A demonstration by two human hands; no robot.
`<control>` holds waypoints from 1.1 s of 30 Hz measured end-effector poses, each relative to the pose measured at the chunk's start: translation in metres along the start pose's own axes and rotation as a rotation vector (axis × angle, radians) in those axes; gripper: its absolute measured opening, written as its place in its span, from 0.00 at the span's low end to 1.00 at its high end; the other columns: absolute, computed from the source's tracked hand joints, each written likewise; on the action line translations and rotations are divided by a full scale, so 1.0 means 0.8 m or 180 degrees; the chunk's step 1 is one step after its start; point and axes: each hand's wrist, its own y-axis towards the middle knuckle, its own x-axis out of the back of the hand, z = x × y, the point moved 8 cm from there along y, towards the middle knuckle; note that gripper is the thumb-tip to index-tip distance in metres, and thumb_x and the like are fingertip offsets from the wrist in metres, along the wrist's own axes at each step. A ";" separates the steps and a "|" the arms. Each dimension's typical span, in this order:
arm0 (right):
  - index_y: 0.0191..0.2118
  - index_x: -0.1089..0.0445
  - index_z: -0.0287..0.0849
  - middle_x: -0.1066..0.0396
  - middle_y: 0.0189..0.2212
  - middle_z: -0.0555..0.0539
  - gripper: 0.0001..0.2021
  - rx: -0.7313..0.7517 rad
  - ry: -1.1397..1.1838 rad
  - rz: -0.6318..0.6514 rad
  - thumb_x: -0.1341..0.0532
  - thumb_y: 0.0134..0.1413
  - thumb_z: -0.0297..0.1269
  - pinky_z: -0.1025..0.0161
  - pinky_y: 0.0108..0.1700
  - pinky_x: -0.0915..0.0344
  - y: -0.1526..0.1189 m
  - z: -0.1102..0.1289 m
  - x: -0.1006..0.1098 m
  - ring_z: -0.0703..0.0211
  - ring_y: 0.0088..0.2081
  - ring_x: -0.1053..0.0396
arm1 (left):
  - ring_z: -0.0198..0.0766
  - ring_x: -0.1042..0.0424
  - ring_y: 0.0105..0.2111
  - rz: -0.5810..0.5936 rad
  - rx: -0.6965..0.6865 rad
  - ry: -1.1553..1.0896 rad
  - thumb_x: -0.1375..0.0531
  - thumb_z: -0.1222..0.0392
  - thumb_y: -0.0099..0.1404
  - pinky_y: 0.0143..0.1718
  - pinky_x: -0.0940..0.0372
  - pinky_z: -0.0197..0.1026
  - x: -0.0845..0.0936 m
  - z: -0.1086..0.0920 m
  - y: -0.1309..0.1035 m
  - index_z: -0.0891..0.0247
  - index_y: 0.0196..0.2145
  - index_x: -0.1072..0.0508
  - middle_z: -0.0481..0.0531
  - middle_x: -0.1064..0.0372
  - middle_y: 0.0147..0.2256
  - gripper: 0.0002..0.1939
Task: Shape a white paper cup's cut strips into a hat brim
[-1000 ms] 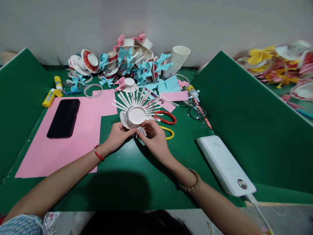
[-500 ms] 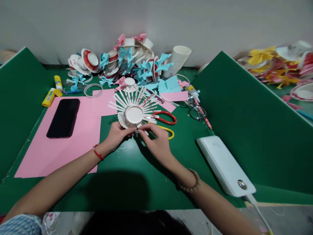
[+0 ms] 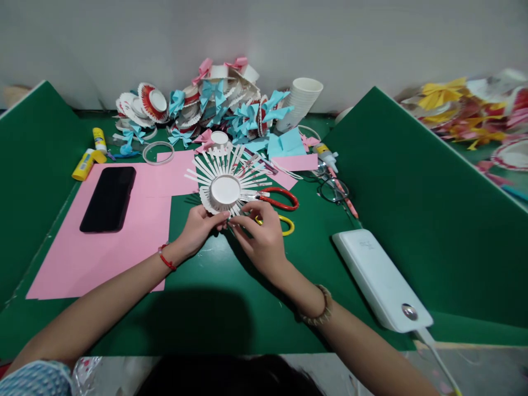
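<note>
A white paper cup (image 3: 225,190), cut into many strips that fan outward, sits bottom-up on the green table (image 3: 214,297). My left hand (image 3: 198,228) pinches its lower left edge. My right hand (image 3: 262,236) grips a strip at its lower right edge, fingers curled around it. Red-handled scissors (image 3: 276,199) and yellow-handled scissors (image 3: 284,223) lie just right of the cup, partly behind my right hand.
A black phone (image 3: 108,198) lies on pink paper (image 3: 103,247) at left, with glue sticks (image 3: 88,159) and a tape ring (image 3: 157,152) behind. Finished paper crafts (image 3: 206,104) and stacked cups (image 3: 301,99) stand at the back. Glasses (image 3: 332,190) and a white power bank (image 3: 379,280) lie at right.
The cup has shifted slightly left and turned a little. My right hand's fingers have moved along its lower edge to another strip. My left hand keeps its hold.
</note>
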 end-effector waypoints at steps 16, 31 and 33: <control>0.29 0.30 0.45 0.31 0.33 0.47 0.07 0.0375 -0.0518 -0.0222 0.43 0.57 0.30 0.61 0.34 0.47 0.000 0.016 0.006 0.61 0.31 0.39 | 0.28 0.38 0.19 -0.0137 -0.0075 -0.0086 0.36 0.59 0.49 0.21 0.44 0.33 0.005 0.001 0.000 0.68 0.21 0.32 0.45 0.37 0.17 0.11; 0.33 0.30 0.38 0.30 0.34 0.43 0.03 0.0310 -0.0357 -0.0215 0.42 0.55 0.28 0.60 0.37 0.43 -0.001 0.018 0.005 0.57 0.36 0.35 | 0.27 0.42 0.16 -0.0347 -0.0331 0.0780 0.39 0.57 0.52 0.18 0.46 0.31 0.001 -0.014 -0.009 0.65 0.20 0.36 0.43 0.39 0.15 0.11; 0.32 0.30 0.39 0.30 0.33 0.43 0.04 0.0302 -0.0360 -0.0233 0.42 0.55 0.29 0.60 0.37 0.43 -0.001 0.018 0.006 0.58 0.36 0.35 | 0.27 0.40 0.16 -0.0329 -0.0323 0.0728 0.40 0.58 0.53 0.19 0.44 0.31 0.001 -0.013 -0.010 0.66 0.21 0.35 0.43 0.39 0.16 0.11</control>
